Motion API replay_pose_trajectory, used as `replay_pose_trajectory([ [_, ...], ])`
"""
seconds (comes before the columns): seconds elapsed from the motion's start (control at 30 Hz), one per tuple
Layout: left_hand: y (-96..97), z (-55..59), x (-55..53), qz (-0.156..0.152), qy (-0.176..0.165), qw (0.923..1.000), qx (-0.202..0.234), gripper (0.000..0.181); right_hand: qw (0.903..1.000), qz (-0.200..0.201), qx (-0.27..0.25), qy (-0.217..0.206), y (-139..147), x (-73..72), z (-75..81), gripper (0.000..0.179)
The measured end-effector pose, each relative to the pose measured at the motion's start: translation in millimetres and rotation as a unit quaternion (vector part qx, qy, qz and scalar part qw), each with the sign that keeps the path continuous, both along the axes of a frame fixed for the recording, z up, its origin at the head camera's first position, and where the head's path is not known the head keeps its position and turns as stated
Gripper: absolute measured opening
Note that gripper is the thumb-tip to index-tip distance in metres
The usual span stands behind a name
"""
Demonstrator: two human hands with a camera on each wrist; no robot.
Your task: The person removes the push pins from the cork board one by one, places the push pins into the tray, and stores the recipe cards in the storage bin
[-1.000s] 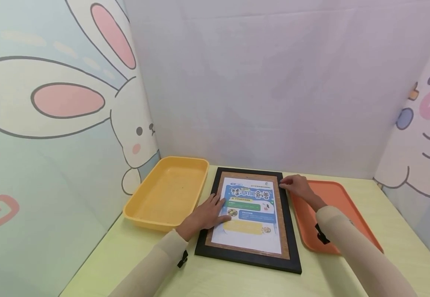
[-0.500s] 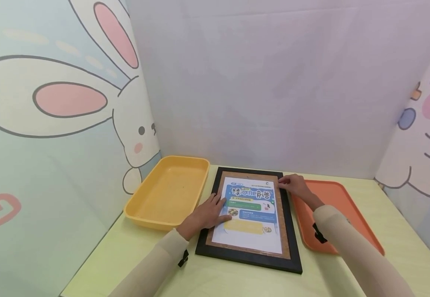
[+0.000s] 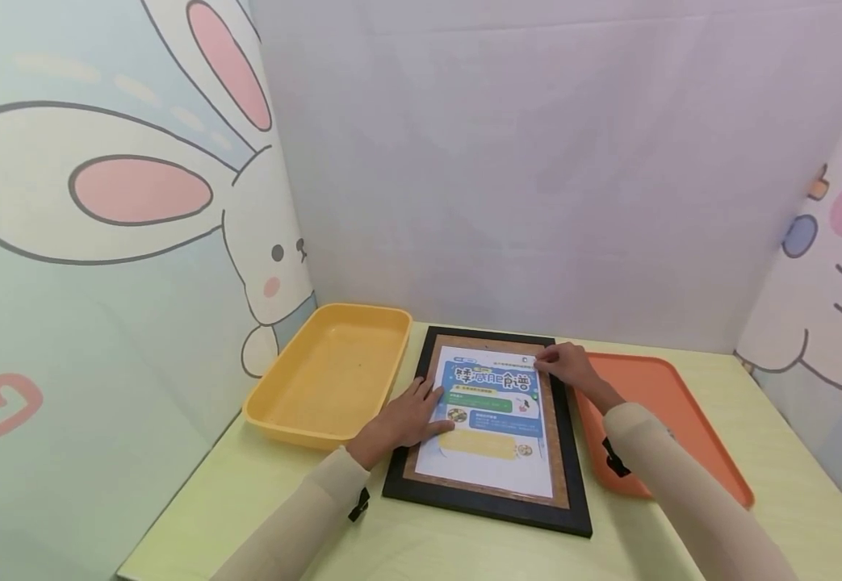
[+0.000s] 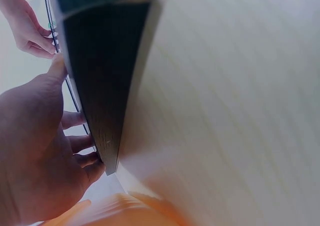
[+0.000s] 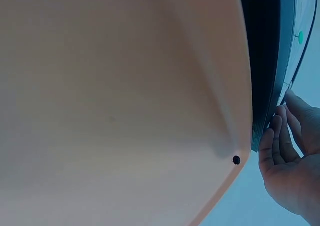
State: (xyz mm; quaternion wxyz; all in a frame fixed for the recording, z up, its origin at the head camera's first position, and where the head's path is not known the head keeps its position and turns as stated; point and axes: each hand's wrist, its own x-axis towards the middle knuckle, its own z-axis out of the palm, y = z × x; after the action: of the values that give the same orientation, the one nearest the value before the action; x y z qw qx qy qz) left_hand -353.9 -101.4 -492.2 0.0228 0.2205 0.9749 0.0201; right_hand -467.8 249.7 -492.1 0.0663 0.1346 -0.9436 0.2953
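A black-framed cork board (image 3: 489, 500) lies on the table with a white and blue printed sheet (image 3: 493, 476) on it. My left hand (image 3: 408, 413) rests spread on the left side of the sheet and frame, fingers fairly straight. At the sheet's top right corner, my right hand (image 3: 569, 363) pinches a small push pin, its head mostly hidden by the fingertips; a bit of it shows beside the thumb in the right wrist view. Lower on the sheet's right edge, a green push pin (image 5: 301, 37) stands in the board. The left wrist view shows the frame's thick side (image 4: 100, 76).
A deep yellow tray (image 3: 333, 379) stands left of the board. An orange tray (image 3: 653, 395) lies to the right, partly under my right forearm. Behind the pale table (image 3: 726, 387) hangs a light curtain (image 3: 522, 161), and cartoon-printed walls flank both sides.
My right hand has slid left from the frame's right edge to the sheet's top right corner. The left hand stays in place on the board.
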Motion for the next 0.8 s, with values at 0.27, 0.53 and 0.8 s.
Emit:
replay_pose_trajectory([
  [0.27, -1.2, -0.2, 0.7, 0.002, -0.003, 1.0, 0.0, 0.086, 0.9998, 0.0, -0.012, -0.013, -5, 0.1, -2.8, 0.029],
  [0.53, -1.0, -0.5, 2.5, 0.003, -0.007, 0.9999, 0.007, 0.087, 0.9998, 0.012, -0.014, 0.001, -7, -6.0, -12.1, 0.03],
  [0.8, -1.6, -0.8, -0.2, 0.001, -0.001, 0.9999, 0.012, 0.086, 0.9999, 0.003, -0.01, 0.009, -11, -13.4, -16.9, 0.03],
])
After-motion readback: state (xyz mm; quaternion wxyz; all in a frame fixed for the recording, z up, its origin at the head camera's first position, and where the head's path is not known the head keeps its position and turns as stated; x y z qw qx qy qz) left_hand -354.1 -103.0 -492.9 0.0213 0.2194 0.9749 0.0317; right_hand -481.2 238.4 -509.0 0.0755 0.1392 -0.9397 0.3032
